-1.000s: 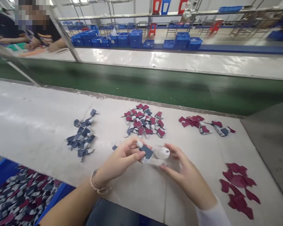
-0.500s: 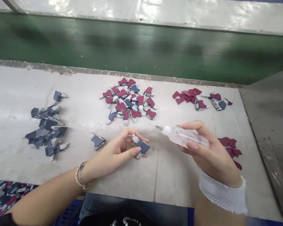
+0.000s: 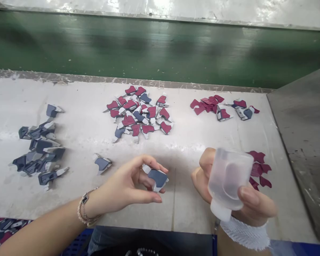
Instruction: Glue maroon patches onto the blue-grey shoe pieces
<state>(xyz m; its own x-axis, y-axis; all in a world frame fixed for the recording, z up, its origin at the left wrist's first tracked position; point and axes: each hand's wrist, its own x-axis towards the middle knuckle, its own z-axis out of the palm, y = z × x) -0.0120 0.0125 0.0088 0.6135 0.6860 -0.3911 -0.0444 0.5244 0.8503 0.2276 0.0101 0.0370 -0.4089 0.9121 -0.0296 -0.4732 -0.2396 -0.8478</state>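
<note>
My left hand [image 3: 134, 181] grips a small blue-and-white plastic piece [image 3: 158, 177] between thumb and fingers, its blue face turned up. In my right hand [image 3: 252, 202] is a translucent squeeze bottle [image 3: 230, 181] with a white cap, tipped so the cap points down toward my wrist. Clear liquid shows inside it. A similar blue-and-white piece [image 3: 102, 164] lies on the table left of my left hand. Flat maroon pieces [image 3: 257, 156] lie just beyond my right hand, partly hidden by the bottle and fingers.
A pile of maroon, blue and white pieces [image 3: 129, 121] lies mid-table. Blue-grey pieces [image 3: 41, 153] are heaped at the left. More maroon flat pieces [image 3: 209, 103] sit at the back right. A green strip [image 3: 149, 49] runs behind; a metal wall [image 3: 306, 142] bounds the right.
The bottle has turned from nozzle pointing left to cap pointing down and toward me. My left thumb has shifted off the piece's face. The whole view has moved slightly.
</note>
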